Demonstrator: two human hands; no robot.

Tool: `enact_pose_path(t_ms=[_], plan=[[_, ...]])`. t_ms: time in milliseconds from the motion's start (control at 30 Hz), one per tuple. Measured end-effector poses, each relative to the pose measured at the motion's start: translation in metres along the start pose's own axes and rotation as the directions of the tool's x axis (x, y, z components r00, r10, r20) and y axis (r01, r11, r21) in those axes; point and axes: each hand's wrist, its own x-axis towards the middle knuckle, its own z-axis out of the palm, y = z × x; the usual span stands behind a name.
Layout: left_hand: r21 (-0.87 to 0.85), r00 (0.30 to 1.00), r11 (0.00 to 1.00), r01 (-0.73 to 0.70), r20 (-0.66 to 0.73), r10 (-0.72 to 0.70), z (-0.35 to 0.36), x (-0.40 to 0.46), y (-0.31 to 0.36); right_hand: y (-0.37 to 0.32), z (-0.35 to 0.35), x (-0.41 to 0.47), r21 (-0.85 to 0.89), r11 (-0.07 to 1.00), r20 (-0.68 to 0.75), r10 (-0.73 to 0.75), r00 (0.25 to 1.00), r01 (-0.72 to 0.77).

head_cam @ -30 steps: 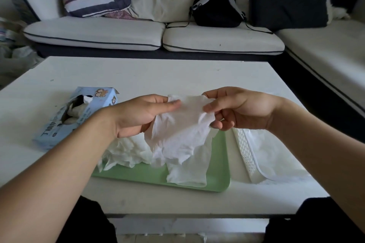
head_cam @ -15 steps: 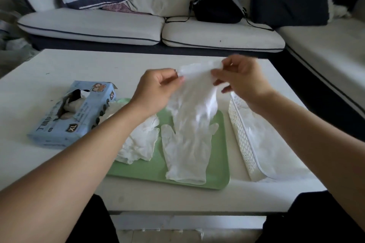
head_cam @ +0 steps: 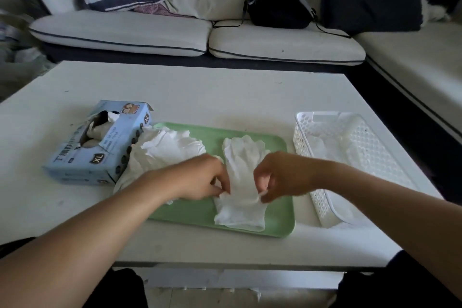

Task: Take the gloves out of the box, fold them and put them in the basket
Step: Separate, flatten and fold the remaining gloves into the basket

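A white glove (head_cam: 240, 182) lies flat on the green tray (head_cam: 280, 212), which sits near the front edge of the counter (head_cam: 225, 92). The left hand (head_cam: 200, 180) pinches the left edge of the glove with curled fingers, and the right hand (head_cam: 282, 177) pinches its right edge in the same way. A heap of loose gloves (head_cam: 160, 152) lies on the left end of the tray, touching the blue box (head_cam: 100, 142). The white basket (head_cam: 350, 157) stands just beside the tray, toward the right edge of the counter.
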Motion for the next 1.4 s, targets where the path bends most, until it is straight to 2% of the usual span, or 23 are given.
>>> enact_pose_path(t_ms=[67, 333, 533, 667, 767, 800, 867, 933, 967, 1000, 1100, 1267, 1400], plan=[[0.03, 1.0, 1.0, -0.008, 0.03, 0.007, 0.016, 0.0, 0.002, -0.001, 0.013, 0.002, -0.051, 0.998, 0.058, -0.035, 0.998, 0.038], [0.069, 1.0, 0.997, -0.021, -0.01, 0.021, 0.027, -0.005, -0.004, -0.003, 0.024, 0.007, -0.116, 0.992, 0.065, -0.036, 0.997, 0.044], [0.174, 1.0, 0.985, -0.02, 0.014, 0.018, 0.022, -0.003, 0.007, -0.008, 0.029, 0.013, -0.233, 0.972, 0.069, -0.02, 0.997, 0.036], [0.286, 0.998, 0.958, 0.022, 0.056, -0.039, 0.018, -0.006, 0.012, -0.009, 0.024, 0.011, -0.201, 0.98, 0.143, 0.025, 0.989, 0.005], [0.29, 0.994, 0.954, 0.076, 0.048, -0.094, 0.013, -0.01, 0.018, -0.009, 0.01, 0.006, -0.164, 0.986, 0.218, 0.048, 0.975, -0.011], [0.28, 0.995, 0.955, 0.097, 0.006, -0.103, 0.012, -0.01, 0.02, -0.008, 0.004, 0.007, -0.148, 0.989, 0.16, 0.044, 0.986, -0.02], [0.274, 0.988, 0.952, 0.134, -0.106, -0.108, 0.013, -0.006, 0.021, 0.0, -0.005, 0.014, -0.124, 0.989, -0.121, 0.065, 0.99, -0.08], [0.308, 0.979, 0.938, 0.161, -0.171, -0.112, 0.014, 0.0, 0.02, 0.011, -0.013, 0.026, -0.024, 0.978, -0.426, 0.179, 0.887, -0.209], [0.336, 0.977, 0.926, 0.172, -0.177, -0.117, 0.015, 0.004, 0.02, 0.015, -0.017, 0.032, 0.055, 0.964, -0.497, 0.253, 0.83, -0.261], [0.368, 0.977, 0.913, 0.177, -0.176, -0.118, 0.016, 0.008, 0.019, 0.018, -0.02, 0.038, 0.119, 0.945, -0.509, 0.32, 0.799, -0.303], [0.414, 0.981, 0.893, 0.176, -0.152, -0.122, 0.02, 0.018, 0.015, 0.029, -0.022, 0.059, 0.22, 0.893, -0.42, 0.45, 0.788, -0.393], [0.415, 0.985, 0.894, 0.171, -0.073, -0.154, 0.016, 0.026, 0.015, 0.046, -0.014, 0.089, 0.218, 0.845, -0.394, 0.534, 0.748, -0.489], [0.41, 0.989, 0.903, 0.131, 0.005, -0.146, 0.015, 0.027, 0.011, 0.05, -0.008, 0.096, 0.306, 0.798, -0.382, 0.603, 0.701, -0.519]])
